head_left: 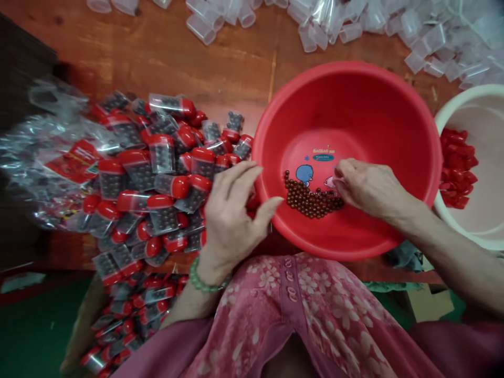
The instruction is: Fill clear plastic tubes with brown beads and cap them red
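Far-left bag: we see a crinkled clear plastic bag w/ red printed label [74, 123], at the left end of the brown wooden table [236, 63].
Filled tubes: clear plastic tubes w/ rounded red caps, dark beads inside [161, 155], heaped btwn bag & basin; more below the table's near edge.
Left hand: our left hand [230, 215], green beaded bracelet [202, 284] on its wrist, is spread, thumb well apart, by the basin's left rim; can't tell if it touches. Palm's hidden.
Basin: large round red plastic basin [378, 105], nr the table's near edge.
Beads: small round glossy brown beads [313, 202], loose on the basin floor, nr-left part; patch's long axis approx L–R.
Right hand: our right hand [366, 186] is in the basin, fingers curled & pressed together; can't tell if they're pinching any beads.
Key relation: beads lie left & slightly nearward of the right hand, their R end just beside its fingertips; we judge it the nearer hand.
White bucket: round white plastic bucket [488, 210] w/ small red plastic pcs [459, 168], beside basin's R rim.
Far-right corner: translucent plastic cups [354, 16], strewn toward the table's far edge.
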Motion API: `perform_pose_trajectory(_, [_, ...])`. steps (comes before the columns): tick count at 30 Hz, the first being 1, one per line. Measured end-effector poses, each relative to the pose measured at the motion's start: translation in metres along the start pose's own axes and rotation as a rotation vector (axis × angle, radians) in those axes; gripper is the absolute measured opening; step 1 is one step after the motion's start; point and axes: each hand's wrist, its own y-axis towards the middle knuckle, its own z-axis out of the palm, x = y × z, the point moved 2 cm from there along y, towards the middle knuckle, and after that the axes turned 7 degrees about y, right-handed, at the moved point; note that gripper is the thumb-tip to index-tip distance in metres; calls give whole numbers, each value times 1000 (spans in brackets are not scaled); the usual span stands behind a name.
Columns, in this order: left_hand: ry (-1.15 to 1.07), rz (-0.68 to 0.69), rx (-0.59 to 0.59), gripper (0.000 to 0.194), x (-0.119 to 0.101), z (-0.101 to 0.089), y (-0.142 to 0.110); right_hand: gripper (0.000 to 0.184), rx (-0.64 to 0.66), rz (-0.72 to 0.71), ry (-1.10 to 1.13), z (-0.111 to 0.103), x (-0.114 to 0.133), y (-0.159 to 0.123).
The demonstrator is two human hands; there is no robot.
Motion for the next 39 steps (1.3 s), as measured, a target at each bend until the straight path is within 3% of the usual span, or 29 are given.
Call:
perform_pose_trajectory(3, [-35,-57,-13,74,-4,27,0,34,-53,9,-237,6,10,13])
perform_pose_trajectory(7, [-250,-233,-3,83,7,53,-10,35,137,-128,-279,29,14,23])
perform_pose_trajectory(10, [-416,-329,-2,81,11,62,-15,35,221,-169,-206,39,9,25])
perform_pose_trajectory(14, [-458,-365,-27,81,8,63,-16,29,284,-115,-96,34,-9,33])
perform_pose_trajectory(21, [-428,-415,-85,81,1,60,-18,24,297,-138,-180,23,-38,45])
perform_pose_trajectory(28, [-467,-395,-79,81,-8,58,-12,40,335,-409,-324,44,17,32])
perform_pose_trajectory(33, [-496,-339,-67,77,-9,57,-9,35,359,-608,-22,43,44,29])
perform_pose_trajectory(39, [-488,-338,-30,76,-3,61,-11,38,467,-617,245,34,38,37])
